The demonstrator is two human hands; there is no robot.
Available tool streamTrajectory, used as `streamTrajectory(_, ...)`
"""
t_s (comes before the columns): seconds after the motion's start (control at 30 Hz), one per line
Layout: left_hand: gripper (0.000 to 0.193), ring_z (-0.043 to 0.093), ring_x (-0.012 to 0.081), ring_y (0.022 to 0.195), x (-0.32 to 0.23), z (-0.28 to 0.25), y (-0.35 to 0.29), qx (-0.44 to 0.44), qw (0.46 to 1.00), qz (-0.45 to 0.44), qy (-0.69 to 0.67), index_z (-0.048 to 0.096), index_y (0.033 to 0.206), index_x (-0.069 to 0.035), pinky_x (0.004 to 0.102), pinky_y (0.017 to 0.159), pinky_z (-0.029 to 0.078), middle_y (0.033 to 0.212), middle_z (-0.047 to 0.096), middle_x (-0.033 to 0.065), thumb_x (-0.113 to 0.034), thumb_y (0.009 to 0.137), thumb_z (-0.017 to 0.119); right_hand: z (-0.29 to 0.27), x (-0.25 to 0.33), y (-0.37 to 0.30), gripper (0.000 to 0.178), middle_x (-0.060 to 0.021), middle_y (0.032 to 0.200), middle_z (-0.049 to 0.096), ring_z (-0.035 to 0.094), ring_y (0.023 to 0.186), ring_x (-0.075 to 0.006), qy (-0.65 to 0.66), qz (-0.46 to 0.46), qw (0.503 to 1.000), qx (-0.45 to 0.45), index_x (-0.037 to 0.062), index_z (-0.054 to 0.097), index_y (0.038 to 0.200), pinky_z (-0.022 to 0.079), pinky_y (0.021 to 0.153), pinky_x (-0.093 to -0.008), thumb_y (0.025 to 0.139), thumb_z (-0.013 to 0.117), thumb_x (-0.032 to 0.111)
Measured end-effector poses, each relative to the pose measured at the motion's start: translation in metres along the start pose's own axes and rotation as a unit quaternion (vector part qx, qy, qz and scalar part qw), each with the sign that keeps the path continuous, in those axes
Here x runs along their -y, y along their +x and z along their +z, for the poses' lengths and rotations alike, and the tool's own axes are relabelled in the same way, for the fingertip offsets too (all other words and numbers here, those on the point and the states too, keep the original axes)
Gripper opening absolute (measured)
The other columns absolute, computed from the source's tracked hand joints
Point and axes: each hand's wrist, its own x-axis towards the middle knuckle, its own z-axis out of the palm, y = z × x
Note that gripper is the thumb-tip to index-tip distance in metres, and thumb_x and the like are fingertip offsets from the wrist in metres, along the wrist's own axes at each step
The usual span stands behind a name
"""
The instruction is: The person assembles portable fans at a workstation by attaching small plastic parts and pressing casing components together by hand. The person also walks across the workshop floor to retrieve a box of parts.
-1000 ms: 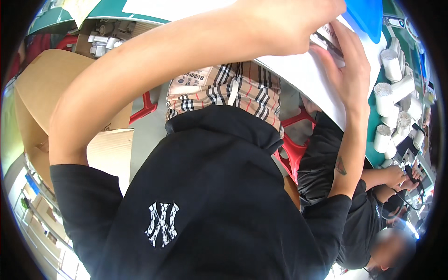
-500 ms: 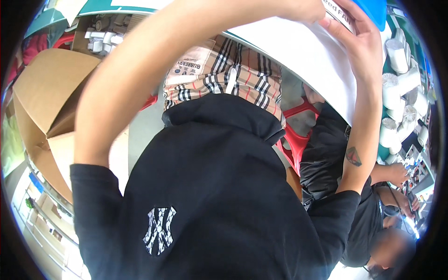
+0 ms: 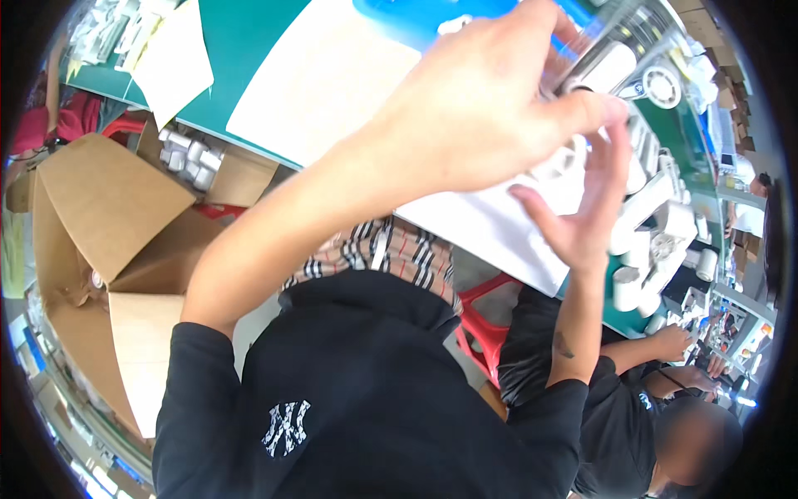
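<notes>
My left hand [image 3: 507, 108] reaches across to the upper right. Its thumb and fingers curl around a white, clear-wrapped cylinder [image 3: 608, 68], smeared by motion, whose exact kind I cannot make out. Just below it, my right hand [image 3: 582, 220] is raised with thumb and fingers apart, holding nothing that I can see. A white rounded part [image 3: 559, 165] shows between the two hands, partly hidden. Under them lies a large white sheet [image 3: 316, 83] on the green table [image 3: 229, 37]. Behind my left hand is a blue tray [image 3: 399, 21].
Several white cylindrical parts [image 3: 652, 241] crowd the table's right side, with a white round fan-like part [image 3: 662, 86] beyond. An open cardboard box [image 3: 116, 208] stands at my left. A red stool [image 3: 482, 320] and a co-worker [image 3: 615, 441] are at my right.
My hands were together at a printed item at the upper right; now they are apart, left above right. A blurred cylinder is in my left hand. The view shows more of the table.
</notes>
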Motion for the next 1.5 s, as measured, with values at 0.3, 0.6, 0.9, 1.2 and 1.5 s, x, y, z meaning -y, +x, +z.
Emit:
streamTrajectory(0.3,0.040,0.067,0.0143,0.087,0.019,-0.024,0.034,0.057,0.963,0.195,0.176,0.056,0.116,-0.001,0.0234,0.069,0.050,0.093,0.070,0.0094,-0.021,0.085,0.071,-0.024,0.003,0.014,0.071,-0.0244,0.132,0.049,0.053,0.119,-0.0362,-0.014,-0.022,0.988,-0.153,-0.0044,0.041,0.136,0.044,0.101,-0.0425,0.075,0.075,0.010)
streamTrajectory(0.6,0.021,0.049,0.0035,0.054,0.107,-0.166,0.083,-0.270,0.951,0.112,0.098,0.063,0.088,-0.003,0.0193,0.047,0.035,0.062,0.057,-0.0012,-0.023,0.093,0.064,-0.174,-0.088,0.088,0.066,-0.0131,0.125,0.057,0.058,0.110,-0.0184,-0.111,0.144,0.969,-0.168,-0.0030,0.044,0.136,0.049,0.093,-0.0317,0.078,0.074,-0.001)
streamTrajectory(0.9,0.021,0.043,0.0018,0.051,0.144,-0.174,0.095,-0.276,0.955,0.032,0.100,0.063,0.084,-0.001,0.0198,0.046,0.032,0.058,0.052,-0.0034,-0.020,0.091,0.067,-0.188,-0.285,0.125,0.061,-0.0214,0.115,0.062,0.059,0.105,-0.0401,-0.376,0.241,0.883,0.145,0.0055,0.052,0.127,0.048,0.089,-0.0436,0.071,0.076,0.011)
streamTrajectory(1.2,0.021,0.043,0.0019,0.051,0.139,-0.172,0.097,-0.291,0.949,-0.004,0.120,0.062,0.085,-0.001,0.0194,0.046,0.032,0.061,0.054,-0.0036,-0.020,0.093,0.063,-0.196,-0.381,0.117,0.065,-0.0238,0.122,0.057,0.056,0.112,-0.0413,-0.470,0.343,0.804,0.123,0.0097,0.042,0.136,0.046,0.096,-0.0460,0.078,0.070,0.018)
streamTrajectory(1.5,0.026,0.043,0.0029,0.052,0.142,-0.174,0.096,-0.284,0.943,0.041,0.169,0.061,0.083,-0.001,0.0196,0.048,0.033,0.061,0.053,-0.0027,-0.025,0.094,0.062,-0.216,-0.189,0.080,0.035,-0.0153,0.085,0.070,0.066,0.082,-0.0343,-0.259,0.493,0.768,0.318,0.0037,0.071,0.093,0.052,0.075,-0.0403,0.079,0.070,0.036)
